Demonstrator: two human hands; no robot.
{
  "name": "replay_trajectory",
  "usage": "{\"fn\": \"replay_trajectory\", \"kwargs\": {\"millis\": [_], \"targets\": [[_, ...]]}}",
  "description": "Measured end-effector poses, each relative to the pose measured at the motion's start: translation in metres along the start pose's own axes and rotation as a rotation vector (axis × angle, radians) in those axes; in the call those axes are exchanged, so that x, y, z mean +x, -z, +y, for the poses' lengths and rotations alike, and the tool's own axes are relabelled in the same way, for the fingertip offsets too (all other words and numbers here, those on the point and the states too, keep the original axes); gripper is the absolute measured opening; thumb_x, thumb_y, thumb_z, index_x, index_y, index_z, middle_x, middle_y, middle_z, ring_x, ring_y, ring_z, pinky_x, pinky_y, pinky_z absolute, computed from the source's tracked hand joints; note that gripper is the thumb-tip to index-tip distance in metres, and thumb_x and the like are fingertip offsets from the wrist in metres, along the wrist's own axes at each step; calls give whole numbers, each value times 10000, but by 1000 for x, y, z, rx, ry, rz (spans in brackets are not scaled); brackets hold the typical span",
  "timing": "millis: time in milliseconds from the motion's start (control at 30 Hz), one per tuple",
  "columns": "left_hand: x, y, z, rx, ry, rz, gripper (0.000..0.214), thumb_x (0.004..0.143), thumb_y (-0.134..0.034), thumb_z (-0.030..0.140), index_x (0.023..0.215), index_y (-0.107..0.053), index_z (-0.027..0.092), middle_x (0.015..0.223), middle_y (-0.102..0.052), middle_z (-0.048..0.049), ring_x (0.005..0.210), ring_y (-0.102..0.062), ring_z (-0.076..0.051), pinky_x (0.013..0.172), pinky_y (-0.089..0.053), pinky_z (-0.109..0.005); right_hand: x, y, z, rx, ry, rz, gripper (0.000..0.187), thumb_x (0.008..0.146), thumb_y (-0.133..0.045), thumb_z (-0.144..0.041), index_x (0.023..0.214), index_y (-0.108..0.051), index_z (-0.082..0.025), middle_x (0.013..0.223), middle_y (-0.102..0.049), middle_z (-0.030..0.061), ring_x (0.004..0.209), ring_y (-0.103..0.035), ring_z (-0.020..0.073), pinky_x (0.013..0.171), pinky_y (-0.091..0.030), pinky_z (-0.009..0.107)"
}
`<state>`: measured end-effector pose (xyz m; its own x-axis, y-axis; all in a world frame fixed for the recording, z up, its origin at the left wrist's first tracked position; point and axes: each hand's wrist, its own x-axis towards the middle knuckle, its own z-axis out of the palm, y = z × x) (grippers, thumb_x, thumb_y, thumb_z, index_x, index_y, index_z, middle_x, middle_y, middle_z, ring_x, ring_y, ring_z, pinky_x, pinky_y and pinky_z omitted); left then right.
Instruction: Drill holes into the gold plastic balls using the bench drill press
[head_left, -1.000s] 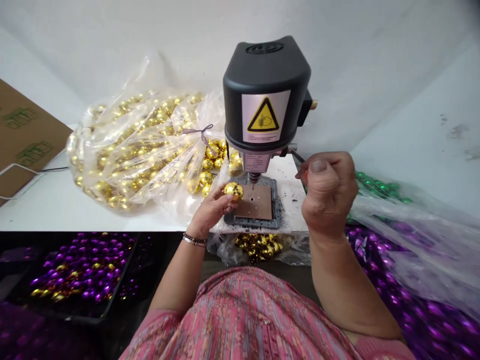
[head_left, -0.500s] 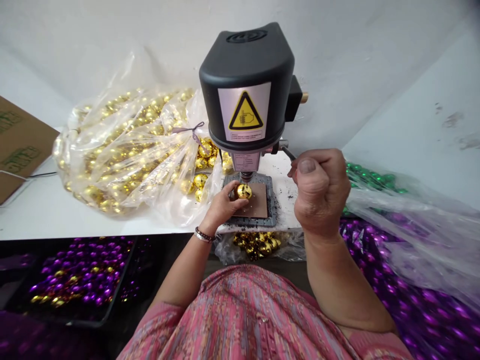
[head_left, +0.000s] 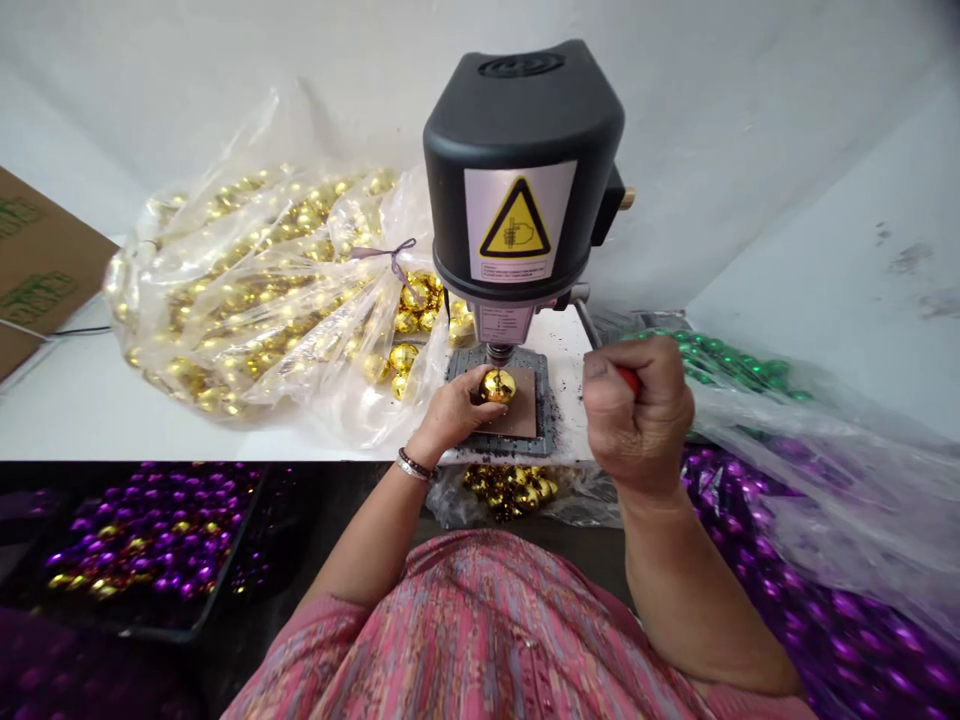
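A shiny gold ball (head_left: pixel 498 386) rests on a brown board (head_left: pixel 523 412) under the chuck of a black bench drill press (head_left: pixel 525 130). My left hand (head_left: pixel 454 408) pinches the ball from its left side between thumb and fingers. The thin bit (head_left: pixel 499 372) comes down onto the ball's top; whether it has gone in I cannot tell. My right hand (head_left: pixel 637 415) is closed in a fist around the drill press lever (head_left: pixel 589 325), whose red grip (head_left: pixel 628 380) shows between the fingers.
Left of the press, a tied clear bag (head_left: pixel 247 290) of gold balls lies on the white table (head_left: pixel 67 420), with loose gold balls (head_left: pixel 403 357) beside it. Dark shavings surround the base. A bag of gold balls (head_left: pixel 517 490) sits below the edge. Purple balls (head_left: pixel 172 540) and green balls (head_left: pixel 735 360) flank me.
My right hand has pulled the lever downward and the bit has come down to the ball. My left hand keeps its hold on the ball. The view has shifted slightly.
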<state>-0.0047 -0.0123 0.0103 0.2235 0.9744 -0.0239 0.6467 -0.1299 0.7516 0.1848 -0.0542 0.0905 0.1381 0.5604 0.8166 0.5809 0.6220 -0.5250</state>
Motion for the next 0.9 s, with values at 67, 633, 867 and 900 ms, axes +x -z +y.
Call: {"fn": "replay_trajectory", "kwargs": {"millis": [67,633,867,900], "targets": [[0,0,0,-7,1,4,560,765,-763,264,1304,-637,180,1182,-738,-52,1033,-673,-229,958,-496,-325,-3,-1,2,4,10,-4,91,909,-531,-228,819,-536,-218,707,-569,-58,619,-525,58,597,-417,220],[-1,-7,-11,-77,-4,26,590,755,-772,278,1320,-626,190,1191,-728,-66,1076,-662,-255,974,-495,-364,-36,-33,39,230,60,142,97,902,-473,-181,956,-536,-231,769,-552,-40,735,-602,99,749,-561,309],[-2,-7,-5,-108,1,24,548,742,-768,261,1270,-639,186,1104,-734,-46,990,-666,-226,891,-503,-321,-39,-35,38,205,24,160,66,918,-472,-266,898,-517,-223,715,-531,-42,644,-558,101,691,-575,325],[-2,-7,-4,-107,3,29,537,739,-767,263,1255,-642,181,1079,-733,-45,963,-665,-222,869,-504,-319,-33,-32,31,181,3,171,90,924,-474,-285,890,-525,-220,714,-539,-39,642,-555,101,673,-556,310]]}}
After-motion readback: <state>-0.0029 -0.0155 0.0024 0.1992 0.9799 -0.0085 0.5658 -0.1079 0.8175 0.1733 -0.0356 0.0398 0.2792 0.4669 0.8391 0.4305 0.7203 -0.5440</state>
